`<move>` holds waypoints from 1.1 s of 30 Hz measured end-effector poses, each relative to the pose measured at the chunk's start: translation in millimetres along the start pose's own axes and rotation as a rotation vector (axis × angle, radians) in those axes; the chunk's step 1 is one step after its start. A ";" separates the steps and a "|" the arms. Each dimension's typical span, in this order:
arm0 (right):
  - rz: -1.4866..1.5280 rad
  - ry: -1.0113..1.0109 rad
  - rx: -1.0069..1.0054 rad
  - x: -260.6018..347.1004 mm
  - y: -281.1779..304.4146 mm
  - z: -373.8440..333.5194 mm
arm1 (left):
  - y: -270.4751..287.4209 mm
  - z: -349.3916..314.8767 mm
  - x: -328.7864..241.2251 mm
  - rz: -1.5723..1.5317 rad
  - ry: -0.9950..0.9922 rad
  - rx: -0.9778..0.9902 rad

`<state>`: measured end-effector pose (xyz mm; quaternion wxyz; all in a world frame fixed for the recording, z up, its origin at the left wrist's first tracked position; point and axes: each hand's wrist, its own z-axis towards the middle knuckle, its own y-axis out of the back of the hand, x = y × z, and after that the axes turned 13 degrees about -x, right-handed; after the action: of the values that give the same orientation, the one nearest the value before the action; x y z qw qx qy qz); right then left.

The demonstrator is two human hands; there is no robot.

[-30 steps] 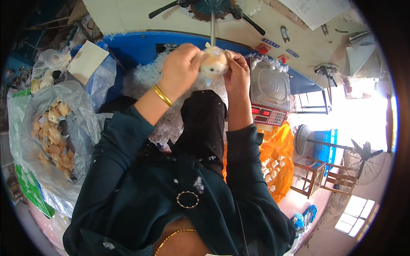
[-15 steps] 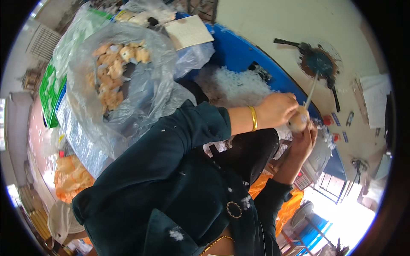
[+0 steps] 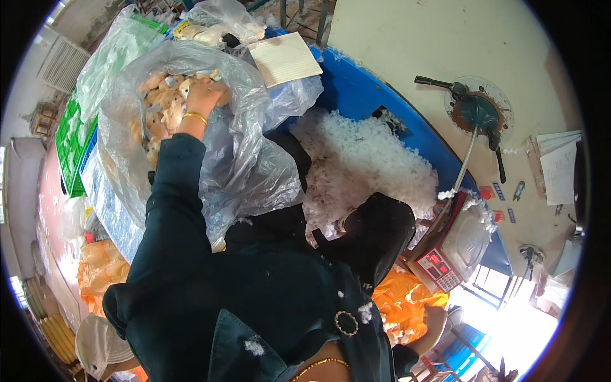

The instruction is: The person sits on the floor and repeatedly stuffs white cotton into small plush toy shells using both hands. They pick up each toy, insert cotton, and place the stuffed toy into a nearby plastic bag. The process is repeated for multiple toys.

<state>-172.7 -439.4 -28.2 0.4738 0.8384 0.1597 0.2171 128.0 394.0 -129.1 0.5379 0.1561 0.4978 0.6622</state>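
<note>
Left hand (image 3: 202,100): placed among tan plush pieces (image 3: 167,107) inside the clear plastic bag (image 3: 251,175); finger closure cannot be told | Right hand (image 3: 435,322): seen by the orange bag (image 3: 406,291); its grip cannot be told.

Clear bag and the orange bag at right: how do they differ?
The clear bag is see-through; the orange bag is brightly coloured. The clear bag's wide mouth shows many tan plush pieces; the orange bag is partly hidden. The left hand reaches into the clear bag; the right hand is at the orange bag. Both look crinkled.
</note>
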 end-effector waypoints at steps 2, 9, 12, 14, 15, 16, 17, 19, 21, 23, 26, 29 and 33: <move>0.016 0.184 -0.070 27.5 -12.9 -12.8 | 5.7 0.5 -40.4 0.317 -0.458 0.264; 0.049 0.657 -0.006 165.3 -31.7 -27.5 | -33.9 -18.0 22.7 0.229 -0.203 0.142; 0.143 0.639 -0.019 179.6 -40.7 -26.7 | 16.6 -31.0 -8.9 0.032 0.058 0.169; 0.202 0.711 -0.020 205.8 -44.9 -35.6 | 39.4 -44.5 -8.0 -0.650 0.352 0.148; 0.233 0.742 -0.022 220.8 -47.8 -42.9 | 49.0 -49.6 -8.4 -0.994 0.492 0.132; 0.250 0.840 -0.023 235.7 -51.5 -51.1 | 67.4 -49.0 -20.3 -1.161 0.576 0.196; 0.266 0.935 -0.028 250.9 -56.8 -60.4 | 81.3 -51.3 -34.0 -1.318 0.578 0.216; 0.337 1.089 0.005 281.7 -73.1 -85.1 | 99.7 -59.8 -69.2 -1.645 0.577 0.275; 0.462 1.257 0.098 317.1 -89.9 -119.0 | 114.0 -72.1 -113.7 -1.758 0.461 0.525; 0.593 1.431 0.070 346.6 -95.8 -163.8 | 107.4 -93.1 -148.3 -1.793 0.538 0.753; 0.665 1.809 -0.066 370.4 -104.8 -182.8 | 123.0 -131.2 -229.6 -1.789 0.592 1.031; 0.607 1.799 -0.114 365.9 -108.5 -166.9 | 125.6 -157.1 -267.7 -1.802 0.631 1.206; 0.603 1.662 -0.225 341.5 -109.8 -149.3 | 116.8 -176.9 -306.9 -1.926 0.855 1.463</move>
<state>35.4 -114.5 17.7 0.2072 0.3651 0.2018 0.8849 45.9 49.4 -12.2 0.3852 -0.2314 0.7878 -0.4213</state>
